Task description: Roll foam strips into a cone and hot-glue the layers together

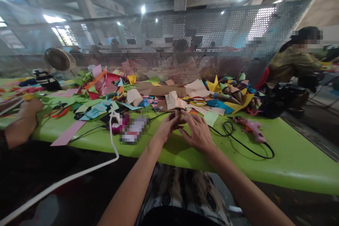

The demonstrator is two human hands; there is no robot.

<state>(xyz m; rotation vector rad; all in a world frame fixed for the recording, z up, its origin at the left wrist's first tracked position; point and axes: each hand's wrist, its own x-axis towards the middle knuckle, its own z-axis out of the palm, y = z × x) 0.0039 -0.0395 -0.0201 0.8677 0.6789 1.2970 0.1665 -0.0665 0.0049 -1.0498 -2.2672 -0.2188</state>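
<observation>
Near the middle of the green table [265, 173], my left hand [168, 127] and my right hand [198, 130] meet around a small pale paper piece [174, 101] with a dark band at its base. The fingers of my left hand are closed on it. My right hand's fingertips touch it from the other side, partly curled, and what they grip is hard to make out. A pink glue gun [250, 127] with a black cable lies to the right. Yellow-handled scissors [198, 101] rest behind my right hand.
Coloured paper scraps [99, 88] and a heap of paper pieces [235, 91] line the back, before a perforated metal screen [201, 42]. A phone [135, 129], a power strip [119, 124] and a white cable lie left. Another person's hand [29, 111] is far left. A fan [59, 59] stands behind.
</observation>
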